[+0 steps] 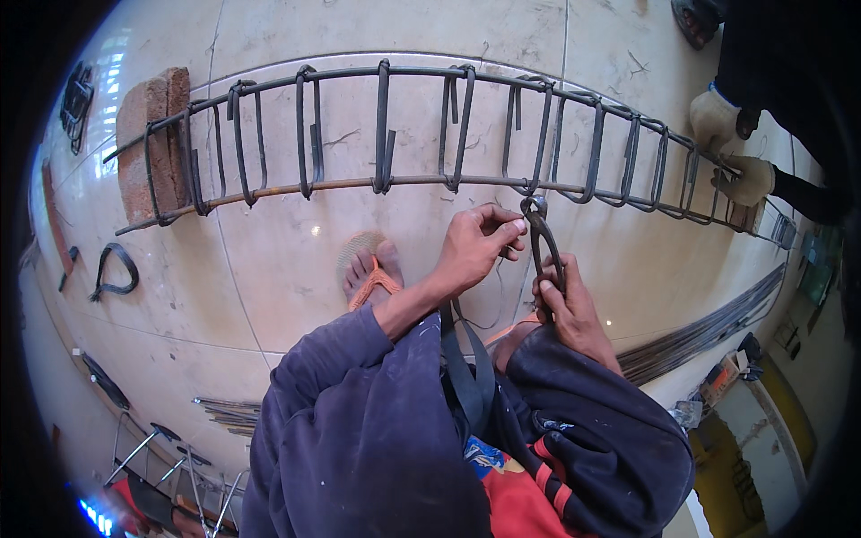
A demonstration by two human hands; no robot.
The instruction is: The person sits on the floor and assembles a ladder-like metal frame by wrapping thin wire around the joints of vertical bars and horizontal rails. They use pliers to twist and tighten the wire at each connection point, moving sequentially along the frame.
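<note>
A long rebar cage (pixel 383 125) of dark bars and rectangular stirrups spans the view ahead of me. My right hand (pixel 574 305) is wrapped round the handles of dark pincers (pixel 543 242). Their rounded jaws meet the near bar of the cage at a stirrup. Just left of those jaws, my left hand (pixel 480 244) is closed in a pinch, and a thin wire (pixel 500 291) trails below its fingers. What the fingertips pinch is too small to see fully.
Bricks (pixel 148 148) support the cage's left end. At the right end a co-worker's gloved hands (pixel 740 179) touch the bars. A wire bundle (pixel 117 271) lies on the tiled floor at left. Long rods (pixel 704 325) lie at right, near a yellow-and-white piece (pixel 762 439).
</note>
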